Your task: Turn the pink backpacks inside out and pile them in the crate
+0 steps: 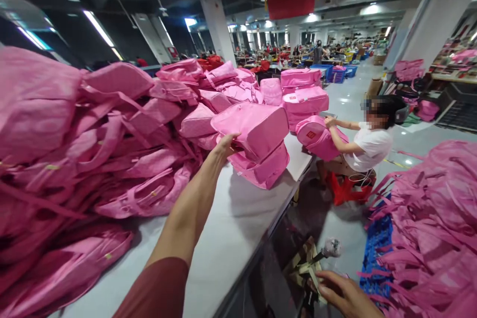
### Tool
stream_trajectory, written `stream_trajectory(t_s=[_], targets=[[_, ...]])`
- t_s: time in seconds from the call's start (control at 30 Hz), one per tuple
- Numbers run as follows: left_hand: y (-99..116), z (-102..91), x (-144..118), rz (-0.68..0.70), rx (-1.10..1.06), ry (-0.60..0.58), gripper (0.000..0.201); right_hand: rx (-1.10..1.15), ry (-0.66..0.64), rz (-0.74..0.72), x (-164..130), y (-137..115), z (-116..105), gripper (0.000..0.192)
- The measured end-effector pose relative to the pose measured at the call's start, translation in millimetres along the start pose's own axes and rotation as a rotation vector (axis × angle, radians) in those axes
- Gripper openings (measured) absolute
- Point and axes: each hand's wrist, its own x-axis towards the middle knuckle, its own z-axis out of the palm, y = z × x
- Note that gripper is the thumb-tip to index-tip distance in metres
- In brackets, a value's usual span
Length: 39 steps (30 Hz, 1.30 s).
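Note:
My left hand (226,146) reaches out over the white table and grips the near edge of a pink backpack (257,129), thumb on top and the other fingers hidden beneath. This backpack rests on or just above another pink backpack (266,169); I cannot tell whether the two touch all along. Low at the right, beyond the table's edge, my right hand (346,295) hangs with its fingers loosely stretched and nothing visible in them. It is nearest to a dark stand with a plastic-wrapped top (331,248).
A large heap of pink backpacks (149,144) covers the left of the table (219,243). Stacked pink bags (305,92) stand farther back. A seated co-worker (372,139) handles a pink bag (316,136). At right, a blue crate (376,253) overflows with pink bags (436,218).

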Motion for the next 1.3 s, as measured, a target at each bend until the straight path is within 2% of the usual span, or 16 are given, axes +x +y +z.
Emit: stream_trajectory(t_s=[0.07, 0.13, 0.23, 0.3, 0.37, 0.43, 0.47, 0.57, 0.67, 0.8, 0.87, 0.97, 1.07, 1.17, 1.23, 1.3], targets=[[-8.2, -4.5, -6.0, 0.003, -0.004, 0.036, 0.020, -0.045, -0.008, -0.016, 7.8, -9.4, 5.2, 0.077], [-16.9, -15.0, -22.6, 0.052, -0.028, 0.064, 0.026, -0.064, -0.034, -0.027, 10.5, -20.8, 9.6, 0.077], [-26.5, -46.0, -68.1, 0.153, -0.070, 0.062, 0.033, -0.067, -0.070, -0.053, 11.8, -28.8, 14.9, 0.073], [-32.5, -78.1, -110.3, 0.217, -0.092, 0.033, 0.046, -0.058, -0.048, -0.063, 15.4, -25.3, 18.2, 0.070], [-43.7, -118.5, -157.6, 0.268, -0.096, 0.010, 0.060, -0.043, 0.007, -0.059, 23.1, -19.2, 20.6, 0.073], [-64.4, -163.4, -205.1, 0.325, -0.030, 0.021, 0.064, -0.016, 0.080, -0.051, 35.3, -17.0, 21.2, 0.081], [-78.6, -185.6, -227.3, 0.353, 0.021, 0.068, 0.063, 0.012, 0.121, -0.050, 43.2, -19.1, 20.7, 0.085], [-128.9, -242.3, -282.3, 0.294, 0.131, 0.163, 0.060, 0.157, 0.239, -0.093, 74.0, -40.7, 19.4, 0.093], [-174.6, -275.1, -317.2, 0.266, 0.178, 0.191, 0.066, 0.251, 0.301, -0.227, 113.0, -79.0, 29.5, 0.097], [-215.8, -291.1, -343.8, 0.401, 0.342, 0.313, 0.096, 0.136, 0.230, -0.421, 162.9, -126.9, 73.1, 0.100], [-230.7, -295.8, -352.8, 0.444, 0.437, 0.325, 0.092, 0.001, 0.174, -0.502, 181.3, -141.4, 99.1, 0.098], [-243.6, -304.2, -356.6, 0.401, 0.427, 0.246, 0.081, -0.199, 0.172, -0.609, 199.6, -155.1, 123.6, 0.097], [-243.6, -312.5, -345.6, 0.380, 0.412, 0.180, 0.088, -0.322, 0.272, -0.697, 210.3, -171.8, 126.2, 0.088], [-241.2, -314.5, -333.5, 0.449, 0.487, 0.158, 0.094, -0.380, 0.235, -0.736, 216.0, -194.9, 123.2, 0.083], [-246.1, -308.8, -334.4, 0.493, 0.521, 0.197, 0.107, -0.486, 0.205, -0.754, 218.2, -208.0, 125.0, 0.084], [-258.0, -296.5, -344.3, 0.489, 0.521, 0.286, 0.114, -0.630, 0.237, -0.757, 220.6, -214.9, 129.2, 0.072]])
